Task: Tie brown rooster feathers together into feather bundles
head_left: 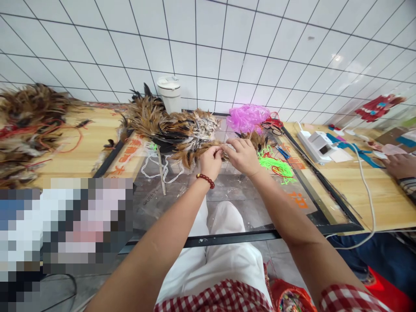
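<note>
My left hand (211, 164), with a beaded bracelet (205, 180) at its wrist, is closed in a pinch above the glass-topped table (208, 208). My right hand (243, 157) pinches right beside it, fingertips nearly touching the left ones. What lies between the fingers is too small and hidden to make out. Brown feathers (190, 156) lie just behind and left of my left hand, against a larger feather pile (195, 125). More brown feathers (255, 141) show behind my right hand. Bright green strings (276, 168) lie to its right.
A white lidded cup (169, 93) and a purple plastic bag (248, 117) stand near the tiled wall. White cord (151, 173) and a thin stick (161, 173) lie left. Further right are a white device (316, 145), its cable and another person's hand (400, 165).
</note>
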Demonstrator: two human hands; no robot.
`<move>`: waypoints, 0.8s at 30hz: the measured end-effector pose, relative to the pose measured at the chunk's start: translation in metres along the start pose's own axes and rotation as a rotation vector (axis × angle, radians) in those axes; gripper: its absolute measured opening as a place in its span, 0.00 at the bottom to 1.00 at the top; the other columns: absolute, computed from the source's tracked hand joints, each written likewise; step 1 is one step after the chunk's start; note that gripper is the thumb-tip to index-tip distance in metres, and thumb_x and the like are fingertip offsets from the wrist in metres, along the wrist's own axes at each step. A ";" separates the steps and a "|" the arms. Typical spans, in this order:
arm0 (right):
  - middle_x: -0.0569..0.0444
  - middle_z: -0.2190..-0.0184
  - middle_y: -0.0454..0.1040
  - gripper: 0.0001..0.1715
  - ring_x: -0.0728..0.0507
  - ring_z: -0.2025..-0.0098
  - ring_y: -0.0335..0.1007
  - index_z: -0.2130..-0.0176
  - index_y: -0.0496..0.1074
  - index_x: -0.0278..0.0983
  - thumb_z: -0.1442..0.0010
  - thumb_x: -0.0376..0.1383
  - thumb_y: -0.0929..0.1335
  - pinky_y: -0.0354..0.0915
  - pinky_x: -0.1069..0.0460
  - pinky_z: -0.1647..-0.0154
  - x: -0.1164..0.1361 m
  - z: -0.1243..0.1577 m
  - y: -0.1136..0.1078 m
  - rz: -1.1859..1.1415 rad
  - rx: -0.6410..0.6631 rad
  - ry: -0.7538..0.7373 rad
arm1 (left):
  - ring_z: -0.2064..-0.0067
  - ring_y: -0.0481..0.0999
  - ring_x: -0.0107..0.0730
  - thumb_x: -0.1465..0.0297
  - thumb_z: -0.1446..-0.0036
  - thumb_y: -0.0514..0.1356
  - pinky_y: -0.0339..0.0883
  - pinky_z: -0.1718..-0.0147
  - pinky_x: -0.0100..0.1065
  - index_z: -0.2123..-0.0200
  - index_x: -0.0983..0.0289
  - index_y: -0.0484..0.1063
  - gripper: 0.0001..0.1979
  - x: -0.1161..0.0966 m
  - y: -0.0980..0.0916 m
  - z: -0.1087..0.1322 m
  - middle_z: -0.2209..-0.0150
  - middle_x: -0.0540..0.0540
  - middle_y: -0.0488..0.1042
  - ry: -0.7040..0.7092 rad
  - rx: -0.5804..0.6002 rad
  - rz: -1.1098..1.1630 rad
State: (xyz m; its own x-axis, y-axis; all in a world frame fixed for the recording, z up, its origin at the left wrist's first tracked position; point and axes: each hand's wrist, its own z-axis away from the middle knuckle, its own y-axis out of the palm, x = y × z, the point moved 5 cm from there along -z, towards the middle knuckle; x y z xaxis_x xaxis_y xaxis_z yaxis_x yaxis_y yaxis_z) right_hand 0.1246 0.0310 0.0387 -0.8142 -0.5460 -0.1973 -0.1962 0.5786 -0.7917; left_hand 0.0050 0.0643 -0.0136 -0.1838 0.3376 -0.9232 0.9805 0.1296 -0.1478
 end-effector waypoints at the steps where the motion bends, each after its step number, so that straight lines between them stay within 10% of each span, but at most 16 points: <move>1: 0.46 0.54 0.71 0.15 0.41 0.54 0.62 0.52 0.72 0.41 0.37 0.34 0.62 0.55 0.45 0.54 0.001 0.000 0.000 0.029 -0.002 -0.001 | 0.67 0.74 0.30 0.73 0.46 0.56 0.66 0.63 0.31 0.68 0.64 0.75 0.07 -0.003 0.000 0.001 0.70 0.53 0.77 0.029 0.006 -0.029; 7: 0.48 0.65 0.70 0.11 0.41 0.59 0.64 0.68 0.76 0.38 0.41 0.35 0.64 0.58 0.47 0.59 -0.030 0.006 0.001 -0.135 -0.167 0.424 | 0.63 0.74 0.31 0.73 0.47 0.57 0.66 0.60 0.31 0.68 0.64 0.76 0.07 -0.005 -0.006 0.000 0.65 0.55 0.77 0.079 -0.083 -0.030; 14: 0.56 0.76 0.72 0.09 0.47 0.72 0.69 0.70 0.71 0.36 0.54 0.38 0.70 0.63 0.53 0.70 -0.043 0.011 0.028 -1.161 -0.127 0.974 | 0.76 0.69 0.23 0.71 0.48 0.58 0.63 0.75 0.26 0.67 0.65 0.74 0.06 0.017 -0.002 -0.006 0.72 0.51 0.75 -0.173 -0.086 0.266; 24: 0.56 0.79 0.73 0.12 0.50 0.77 0.68 0.72 0.71 0.35 0.58 0.39 0.73 0.65 0.54 0.74 -0.022 0.003 0.033 -1.385 0.002 0.953 | 0.75 0.73 0.25 0.76 0.52 0.62 0.67 0.74 0.27 0.67 0.67 0.75 0.07 0.002 0.015 0.004 0.75 0.53 0.76 -0.288 0.133 0.432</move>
State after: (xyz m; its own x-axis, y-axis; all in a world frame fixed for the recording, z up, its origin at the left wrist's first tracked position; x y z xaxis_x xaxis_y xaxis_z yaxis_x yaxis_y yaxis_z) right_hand 0.1382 0.0599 0.0154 -0.0582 -0.0709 0.9958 -0.9983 0.0090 -0.0577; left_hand 0.0196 0.0634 -0.0188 0.2468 0.0618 -0.9671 0.9664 -0.0898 0.2409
